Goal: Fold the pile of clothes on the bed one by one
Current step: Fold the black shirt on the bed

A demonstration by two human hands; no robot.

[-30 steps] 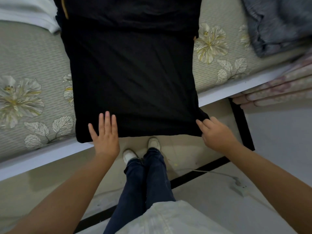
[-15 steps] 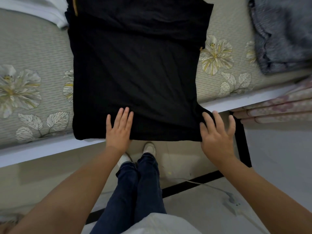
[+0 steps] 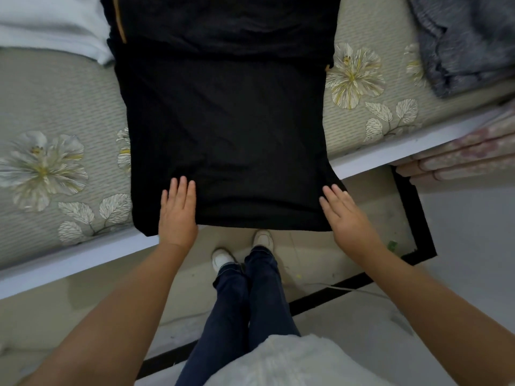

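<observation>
Black garment [image 3: 225,121] flat on bed [image 3: 55,107], left hand [image 3: 178,215] and right hand [image 3: 348,218] fingers straight, pressing hem

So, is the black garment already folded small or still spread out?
Spread out: the black garment lies flat on the bed, its hem overhanging the edge.

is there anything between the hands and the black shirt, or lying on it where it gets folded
Nothing visible. The left hand and right hand lie flat on the black shirt's near hem. The white garment and grey garment sit off to its sides on the bed.
</observation>
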